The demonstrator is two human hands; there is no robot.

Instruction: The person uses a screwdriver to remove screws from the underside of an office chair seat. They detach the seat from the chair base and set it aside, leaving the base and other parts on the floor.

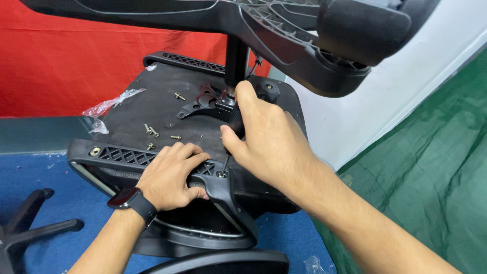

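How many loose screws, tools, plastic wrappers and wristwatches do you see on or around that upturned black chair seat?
Loose brass-coloured screws on the upturned black chair seat: 5, one apart, four clustered.
Black-handled screwdriver, gripped by the right hand: 1
Crumpled clear plastic wrapper: 1
Black wristwatch by the left hand: 1
Total: 8
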